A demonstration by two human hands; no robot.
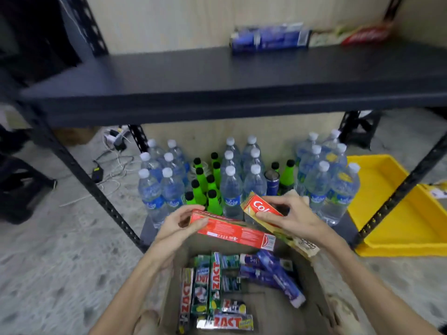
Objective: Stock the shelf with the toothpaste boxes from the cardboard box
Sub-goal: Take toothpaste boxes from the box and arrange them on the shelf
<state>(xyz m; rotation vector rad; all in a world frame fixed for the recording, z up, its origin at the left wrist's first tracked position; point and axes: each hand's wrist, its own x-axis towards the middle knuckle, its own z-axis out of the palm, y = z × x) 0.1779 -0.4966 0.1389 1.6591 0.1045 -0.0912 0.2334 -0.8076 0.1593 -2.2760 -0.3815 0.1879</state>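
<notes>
Above the cardboard box (312,281), the left hand (175,227) grips a red toothpaste box (232,229) and the right hand (294,217) grips a red-and-yellow one (260,207).

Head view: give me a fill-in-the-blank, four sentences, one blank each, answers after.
1. The left hand holds a ____ toothpaste box above the cardboard box.
2. The right hand holds a box printed partly red and partly ____.
3. The bottles with black caps on the lower shelf are ____.
4. The tray on the floor at right is ____.

Missing words: red; yellow; green; yellow
</notes>
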